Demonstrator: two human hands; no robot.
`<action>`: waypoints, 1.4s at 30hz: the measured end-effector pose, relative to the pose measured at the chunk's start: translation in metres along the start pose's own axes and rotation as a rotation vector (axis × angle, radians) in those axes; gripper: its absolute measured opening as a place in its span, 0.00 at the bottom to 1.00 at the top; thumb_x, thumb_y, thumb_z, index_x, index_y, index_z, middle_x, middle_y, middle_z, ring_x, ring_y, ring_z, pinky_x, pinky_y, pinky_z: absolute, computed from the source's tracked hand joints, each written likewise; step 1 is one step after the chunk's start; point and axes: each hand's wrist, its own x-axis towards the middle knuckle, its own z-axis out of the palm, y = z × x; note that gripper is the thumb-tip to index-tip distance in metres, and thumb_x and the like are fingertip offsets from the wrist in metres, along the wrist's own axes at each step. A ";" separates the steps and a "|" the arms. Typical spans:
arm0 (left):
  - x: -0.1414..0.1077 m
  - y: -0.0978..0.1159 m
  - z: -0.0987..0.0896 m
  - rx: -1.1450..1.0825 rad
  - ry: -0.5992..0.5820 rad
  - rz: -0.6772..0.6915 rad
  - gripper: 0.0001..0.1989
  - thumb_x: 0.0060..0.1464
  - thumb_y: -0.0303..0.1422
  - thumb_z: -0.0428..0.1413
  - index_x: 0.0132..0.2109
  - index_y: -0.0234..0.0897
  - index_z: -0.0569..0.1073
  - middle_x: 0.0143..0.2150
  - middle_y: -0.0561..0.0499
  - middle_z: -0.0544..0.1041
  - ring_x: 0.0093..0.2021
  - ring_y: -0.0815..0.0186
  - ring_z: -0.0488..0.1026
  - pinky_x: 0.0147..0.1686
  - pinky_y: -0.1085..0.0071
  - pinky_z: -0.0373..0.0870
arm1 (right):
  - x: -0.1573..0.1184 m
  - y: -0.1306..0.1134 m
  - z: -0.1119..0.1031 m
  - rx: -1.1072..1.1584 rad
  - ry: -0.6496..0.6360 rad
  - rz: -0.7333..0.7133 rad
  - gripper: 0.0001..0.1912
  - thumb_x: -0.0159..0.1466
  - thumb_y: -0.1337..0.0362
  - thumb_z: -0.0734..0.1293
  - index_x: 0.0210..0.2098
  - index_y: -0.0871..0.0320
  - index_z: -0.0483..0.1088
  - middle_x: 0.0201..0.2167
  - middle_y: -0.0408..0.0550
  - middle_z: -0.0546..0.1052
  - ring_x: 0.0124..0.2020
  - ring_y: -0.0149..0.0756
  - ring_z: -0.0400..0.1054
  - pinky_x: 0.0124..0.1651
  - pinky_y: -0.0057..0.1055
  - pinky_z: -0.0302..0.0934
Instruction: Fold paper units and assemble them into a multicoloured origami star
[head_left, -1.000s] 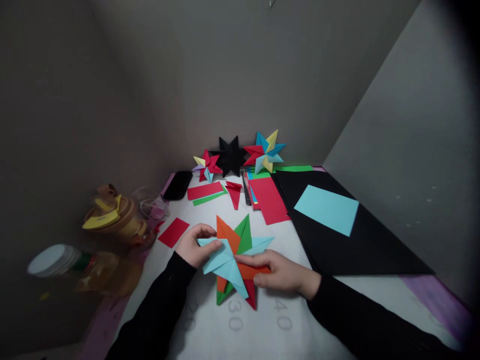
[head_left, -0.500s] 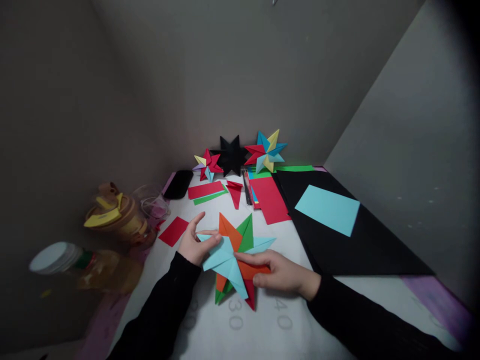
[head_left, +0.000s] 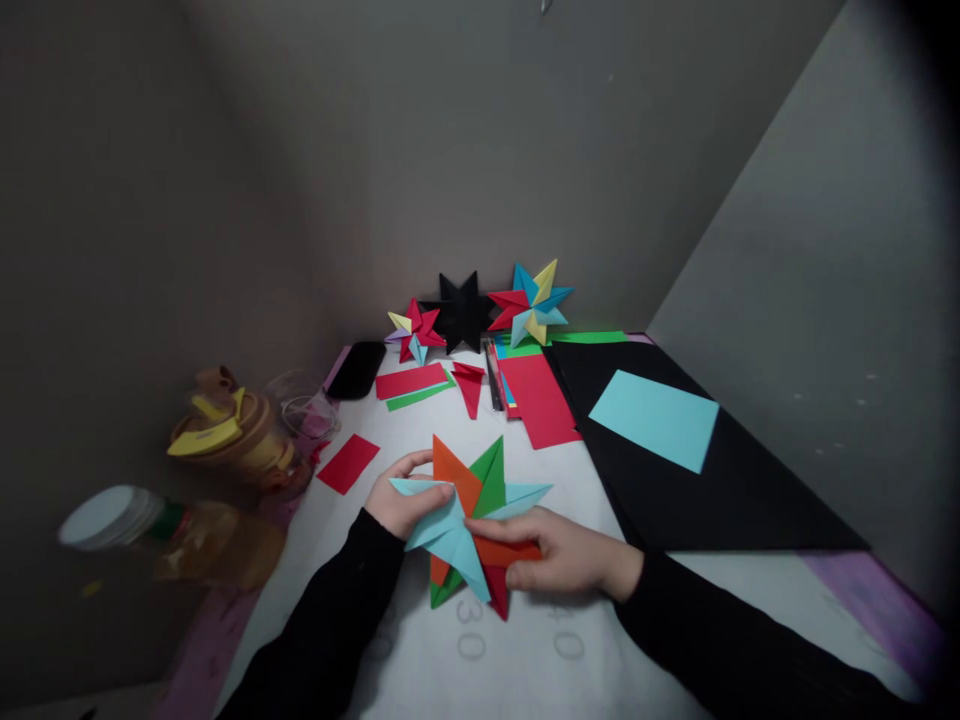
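A folded paper star (head_left: 459, 530) with light blue, orange, green and red points is held between my hands over the white table cover. My left hand (head_left: 406, 497) grips its left side, thumb on a light blue point and the other fingers partly hidden behind. On the right side, my right hand (head_left: 555, 548) pinches the orange point, its index finger reaching to the star's centre and its thumb lower down near the red point.
Finished stars, one black (head_left: 463, 312), lean on the back wall. Red paper (head_left: 536, 400) and a phone-like black object (head_left: 358, 369) lie nearer. Light blue paper (head_left: 656, 418) rests on a black sheet (head_left: 720, 500), right. A jar (head_left: 217, 540) and brown container (head_left: 255, 440) stand left.
My left hand has closed in on the star, its raised index finger now lowered behind the paper and its thumb further over the light blue point. The star has tilted slightly.
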 end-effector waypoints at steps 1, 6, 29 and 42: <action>-0.001 0.001 0.001 0.021 0.029 -0.001 0.30 0.29 0.34 0.69 0.42 0.31 0.69 0.24 0.49 0.79 0.22 0.64 0.74 0.25 0.69 0.69 | 0.000 0.000 0.001 0.002 -0.002 -0.006 0.30 0.61 0.58 0.65 0.61 0.52 0.55 0.60 0.50 0.64 0.59 0.43 0.58 0.61 0.41 0.49; -0.001 -0.002 0.004 0.067 0.104 -0.002 0.26 0.29 0.35 0.68 0.38 0.32 0.70 0.23 0.50 0.78 0.22 0.65 0.73 0.25 0.70 0.68 | 0.001 0.003 0.003 -0.006 0.013 0.025 0.29 0.61 0.59 0.66 0.61 0.51 0.56 0.60 0.50 0.63 0.59 0.44 0.58 0.61 0.42 0.49; 0.007 0.024 -0.037 0.971 -0.176 0.845 0.04 0.51 0.31 0.57 0.33 0.34 0.76 0.28 0.48 0.79 0.27 0.67 0.75 0.26 0.75 0.70 | -0.003 0.010 -0.002 -0.039 0.093 0.031 0.29 0.61 0.62 0.66 0.60 0.51 0.57 0.57 0.48 0.67 0.55 0.43 0.64 0.58 0.40 0.56; -0.002 0.019 -0.015 1.314 -0.059 0.958 0.09 0.57 0.29 0.47 0.34 0.35 0.72 0.30 0.46 0.74 0.33 0.61 0.68 0.34 0.64 0.61 | -0.003 0.011 0.001 -0.037 0.103 0.072 0.29 0.60 0.61 0.67 0.60 0.52 0.57 0.57 0.49 0.68 0.56 0.43 0.63 0.59 0.41 0.55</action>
